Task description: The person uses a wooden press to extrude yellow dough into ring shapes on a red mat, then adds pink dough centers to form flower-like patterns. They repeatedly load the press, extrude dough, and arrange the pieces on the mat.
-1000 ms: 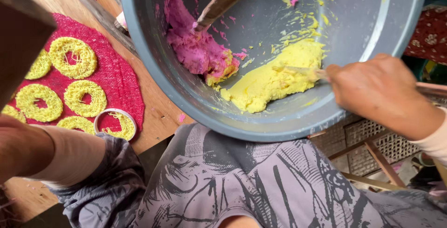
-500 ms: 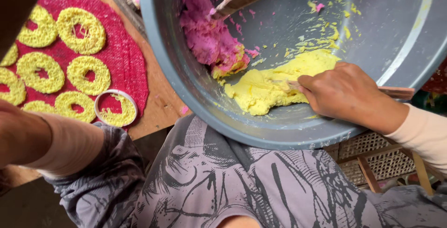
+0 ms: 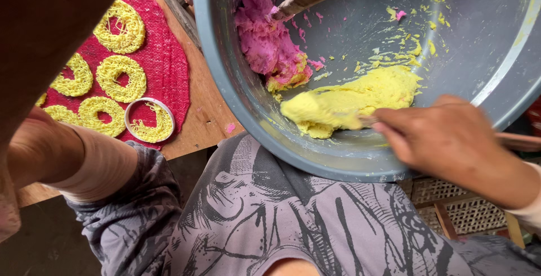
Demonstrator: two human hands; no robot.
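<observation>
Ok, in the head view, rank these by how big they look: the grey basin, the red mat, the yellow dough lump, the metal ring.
1. grey basin, though nearest the camera
2. red mat, partly hidden
3. yellow dough lump
4. metal ring

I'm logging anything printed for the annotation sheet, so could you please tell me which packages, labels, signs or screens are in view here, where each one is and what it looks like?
None: no package, label, sign or screen shows in the head view.
What is there: a grey basin holding yellow dough and pink dough, and a red mat with yellow rings.
</observation>
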